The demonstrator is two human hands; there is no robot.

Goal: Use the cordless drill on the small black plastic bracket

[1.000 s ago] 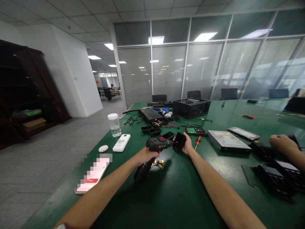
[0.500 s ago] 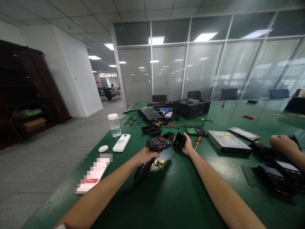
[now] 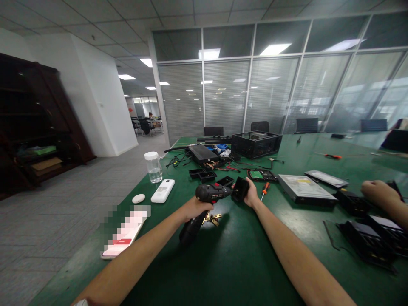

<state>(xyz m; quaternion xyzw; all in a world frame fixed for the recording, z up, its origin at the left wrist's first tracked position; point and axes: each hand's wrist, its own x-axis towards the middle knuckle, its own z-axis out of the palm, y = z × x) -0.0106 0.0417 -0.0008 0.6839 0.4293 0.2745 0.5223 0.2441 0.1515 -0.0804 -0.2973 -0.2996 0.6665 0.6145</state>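
Observation:
My left hand (image 3: pixel 198 208) is closed round the handle of a black cordless drill (image 3: pixel 210 193), its nose pointing right. The drill's tip meets, or nearly meets, a small black box-like part (image 3: pixel 240 189); exact contact is too small to tell. That part is gripped in my right hand (image 3: pixel 251 193), fingers wrapped behind it. Several small brass-coloured metal pieces (image 3: pixel 216 219) lie on the green table under the drill. Just beyond the hands are black open trays (image 3: pixel 207 176). An orange-handled screwdriver (image 3: pixel 265 189) rests right of my right hand.
At right, another person's hand (image 3: pixel 379 193) is above black parts (image 3: pixel 366 238). An optical drive (image 3: pixel 306 189) and a hard drive (image 3: pixel 261 174) lie nearby. A black computer case (image 3: pixel 256 144) stands farther back. Left are a jar (image 3: pixel 153 168), a white device (image 3: pixel 162 191) and a phone (image 3: pixel 127 233).

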